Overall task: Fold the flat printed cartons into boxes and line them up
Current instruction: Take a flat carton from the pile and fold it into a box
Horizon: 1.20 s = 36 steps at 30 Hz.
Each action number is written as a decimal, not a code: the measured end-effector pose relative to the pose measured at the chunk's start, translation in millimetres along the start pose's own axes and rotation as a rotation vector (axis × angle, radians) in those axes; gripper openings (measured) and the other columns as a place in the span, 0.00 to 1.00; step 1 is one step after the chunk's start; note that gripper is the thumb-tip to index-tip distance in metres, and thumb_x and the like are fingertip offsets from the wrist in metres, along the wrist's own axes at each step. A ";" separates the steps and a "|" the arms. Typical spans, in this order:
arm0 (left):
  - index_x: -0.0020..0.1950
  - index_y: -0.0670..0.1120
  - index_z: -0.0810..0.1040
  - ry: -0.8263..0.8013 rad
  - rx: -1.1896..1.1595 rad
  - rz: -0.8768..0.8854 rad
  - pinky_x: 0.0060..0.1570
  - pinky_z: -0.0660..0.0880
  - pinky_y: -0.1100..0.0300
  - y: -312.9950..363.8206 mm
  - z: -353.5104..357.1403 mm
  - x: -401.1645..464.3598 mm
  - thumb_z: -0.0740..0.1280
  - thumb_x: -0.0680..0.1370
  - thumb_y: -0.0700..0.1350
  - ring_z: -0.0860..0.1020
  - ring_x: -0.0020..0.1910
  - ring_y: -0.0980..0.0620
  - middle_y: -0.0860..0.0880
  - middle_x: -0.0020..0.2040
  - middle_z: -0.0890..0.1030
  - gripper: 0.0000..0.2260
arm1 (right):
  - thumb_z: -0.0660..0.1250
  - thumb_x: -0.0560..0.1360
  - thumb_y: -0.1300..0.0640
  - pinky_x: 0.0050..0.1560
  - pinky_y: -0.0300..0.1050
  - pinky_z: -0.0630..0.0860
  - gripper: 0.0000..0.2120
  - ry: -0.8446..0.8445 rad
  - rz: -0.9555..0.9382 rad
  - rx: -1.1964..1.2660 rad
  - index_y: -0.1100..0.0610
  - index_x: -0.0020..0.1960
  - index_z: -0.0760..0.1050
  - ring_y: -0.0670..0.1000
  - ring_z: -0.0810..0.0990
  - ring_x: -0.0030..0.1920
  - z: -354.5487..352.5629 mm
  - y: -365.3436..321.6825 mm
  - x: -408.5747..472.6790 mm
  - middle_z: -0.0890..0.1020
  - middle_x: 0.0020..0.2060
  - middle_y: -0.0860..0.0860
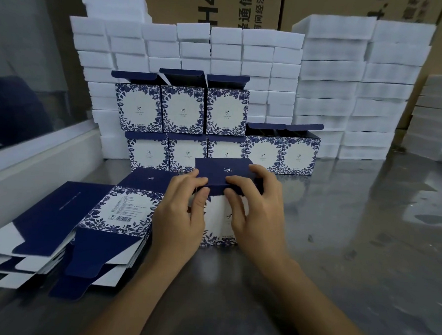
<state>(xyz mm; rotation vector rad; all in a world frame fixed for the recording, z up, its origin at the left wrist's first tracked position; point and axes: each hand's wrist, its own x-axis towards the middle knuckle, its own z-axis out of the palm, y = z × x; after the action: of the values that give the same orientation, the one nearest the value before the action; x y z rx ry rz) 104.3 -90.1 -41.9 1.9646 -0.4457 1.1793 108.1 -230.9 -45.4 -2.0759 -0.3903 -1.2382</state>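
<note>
Carton (221,218) upright on tabletop (338,250), lid flap half closed.
Left hand (184,211) and right hand (253,207) fingers clamped on lid edge; uneven pressure could crease the flap or miss the slot.

Packing/warehouse bench, not a home. Two hands (220,205) grip one printed carton (222,190) on a grey, glossy metal-looking worktop (352,238). Just left of the grip: stack of flat cartons (91,232), unfolded. Directly behind the grip: folded blue-white boxes (182,111) in two tiers, same print on every one, i.e. batch work. Behind those and off to the right: tall piles of white foam blocks (334,78). Furthest back: big brown shipping cartons (248,7) w/ printed Chinese text. Far left: glazed partition (28,67).
</note>
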 end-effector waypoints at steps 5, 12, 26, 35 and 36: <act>0.55 0.41 0.80 0.003 0.004 -0.008 0.43 0.78 0.57 0.1 -0.2 0.3 0.63 0.80 0.44 0.79 0.48 0.56 0.46 0.60 0.79 0.10 | 0.69 0.78 0.60 0.55 0.60 0.76 0.05 -0.013 0.047 0.059 0.58 0.53 0.81 0.59 0.75 0.59 1.0 3.2 5.0 0.73 0.63 0.58; 0.55 0.41 0.79 0.036 0.035 -0.012 0.48 0.67 0.78 -5.3 -2.0 0.9 0.63 0.80 0.42 0.72 0.52 0.65 0.45 0.59 0.79 0.09 | 0.66 0.81 0.56 0.50 0.44 0.78 0.09 -0.045 0.269 0.253 0.50 0.60 0.76 0.45 0.80 0.51 -5.5 13.8 0.1 0.76 0.58 0.50; 0.74 0.60 0.64 -0.141 -0.116 -0.140 0.69 0.69 0.51 -8.7 4.5 -13.8 0.60 0.83 0.43 0.66 0.74 0.55 0.53 0.74 0.69 0.22 | 0.74 0.73 0.46 0.63 0.46 0.74 0.39 -0.198 0.364 0.251 0.44 0.78 0.57 0.40 0.73 0.65 1.2 20.8 -7.5 0.71 0.68 0.40; 0.73 0.67 0.62 -0.243 -0.266 -0.136 0.59 0.72 0.68 -5.3 18.1 -17.9 0.61 0.79 0.49 0.71 0.68 0.61 0.62 0.71 0.70 0.25 | 0.66 0.58 0.26 0.57 0.65 0.76 0.58 -0.238 0.435 -0.023 0.29 0.73 0.27 0.61 0.72 0.65 15.4 9.5 -14.5 0.61 0.71 0.54; 0.74 0.67 0.61 -0.278 -0.283 -0.146 0.61 0.73 0.63 -8.5 17.7 -18.5 0.61 0.79 0.50 0.72 0.68 0.61 0.60 0.72 0.71 0.25 | 0.65 0.58 0.27 0.57 0.64 0.76 0.58 -0.227 0.441 -0.012 0.31 0.74 0.29 0.61 0.72 0.65 15.5 11.4 -13.6 0.62 0.71 0.55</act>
<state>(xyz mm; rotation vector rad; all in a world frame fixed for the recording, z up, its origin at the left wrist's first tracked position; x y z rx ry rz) 110.6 -100.1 -66.2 1.8803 -0.5679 0.7112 117.9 -227.4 -66.6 -2.1671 -0.0164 -0.7512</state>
